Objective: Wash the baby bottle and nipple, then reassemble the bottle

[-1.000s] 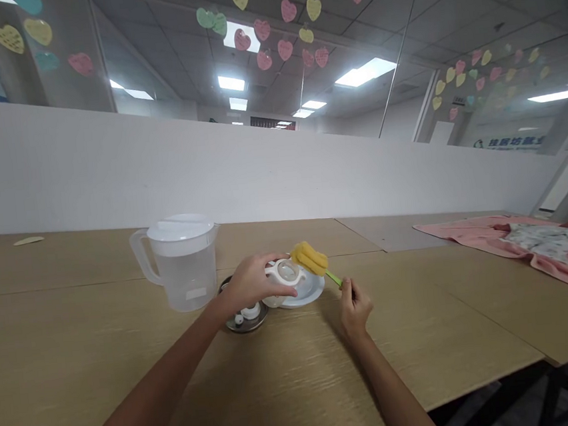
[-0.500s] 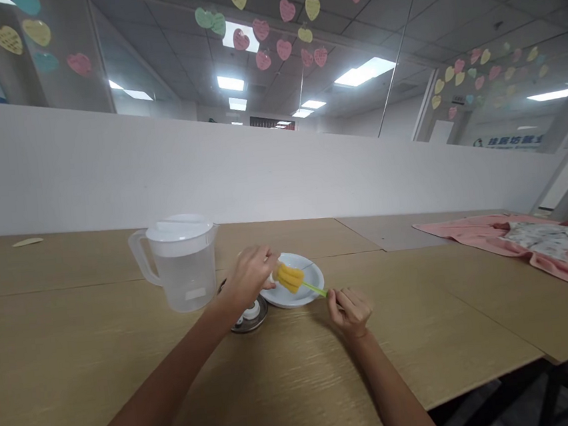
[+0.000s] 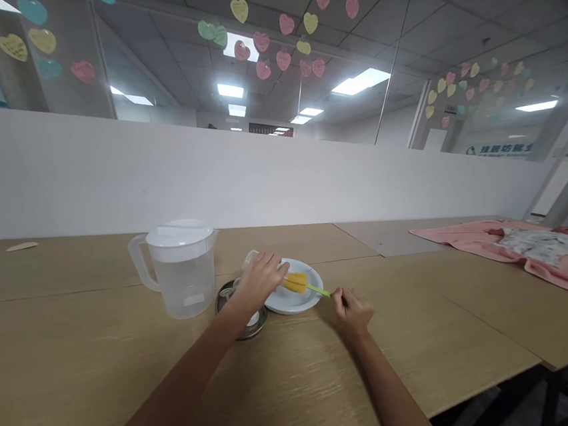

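Observation:
My left hand (image 3: 263, 283) is wrapped round a clear bottle (image 3: 250, 259), mostly hidden behind the fingers. Its mouth faces right. Against that mouth is the yellow sponge head of a bottle brush (image 3: 297, 282); part of the head is hidden by the hand and bottle. My right hand (image 3: 354, 311) is closed on the end of the brush's green handle. Both hands are above a white bowl (image 3: 293, 304). Under my left wrist, a round metal dish (image 3: 245, 334) holds small white and clear parts, partly covered.
A lidded translucent pitcher (image 3: 183, 276) with a handle stands left of the bowl. A pink towel (image 3: 566, 279) with a doll (image 3: 538, 245) in a patterned white garment lies at the right. A flat pale piece (image 3: 22, 246) lies at the far left, before a white partition (image 3: 261, 182).
My left hand has turned and moved slightly right, bringing the clear bottle into sight behind it. Less of the yellow sponge shows now. The whole view has shifted slightly.

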Demonstrator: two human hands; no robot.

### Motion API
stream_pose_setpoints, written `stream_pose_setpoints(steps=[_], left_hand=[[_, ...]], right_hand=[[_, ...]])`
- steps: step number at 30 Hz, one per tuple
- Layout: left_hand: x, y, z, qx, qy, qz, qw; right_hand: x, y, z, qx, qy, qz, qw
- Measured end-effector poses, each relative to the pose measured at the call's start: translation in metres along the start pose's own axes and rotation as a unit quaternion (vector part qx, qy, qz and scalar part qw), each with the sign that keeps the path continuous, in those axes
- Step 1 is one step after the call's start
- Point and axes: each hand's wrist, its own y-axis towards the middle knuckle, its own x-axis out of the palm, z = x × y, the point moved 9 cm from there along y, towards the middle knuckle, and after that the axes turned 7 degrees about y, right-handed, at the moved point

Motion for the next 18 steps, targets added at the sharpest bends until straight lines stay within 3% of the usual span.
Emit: stream_pose_setpoints(steps=[3,6,8,10,12,15,18], left_hand=[[0.008,-0.003,-0.017,-0.02,-0.029,-0.007,0.999],[0.001,-0.009,-0.044,-0.108,-0.17,0.028,0.979],[-0.012,-0.016,-0.063,-0.189,-0.303,0.076,0.931],[-0.026,-0.023,-0.068,-0.238,-0.413,0.101,0.873],[-0.04,-0.024,-0.058,-0.246,-0.462,0.097,0.847],[-0.055,-0.021,-0.027,-0.21,-0.454,0.067,0.863],[-0.048,-0.018,0.015,-0.135,-0.463,0.01,0.876]], right_hand=[[0.0,-0.001,0.027,0.122,-0.009,0.015,0.992],[-0.004,-0.013,0.062,0.294,0.011,0.049,0.955],[0.001,-0.021,0.078,0.367,0.038,0.04,0.929],[0.012,-0.024,0.085,0.39,0.05,-0.002,0.919],[0.024,-0.025,0.085,0.391,0.047,-0.054,0.918],[0.039,-0.028,0.078,0.376,0.052,-0.12,0.917],[0.052,-0.03,0.063,0.34,0.066,-0.19,0.919]])
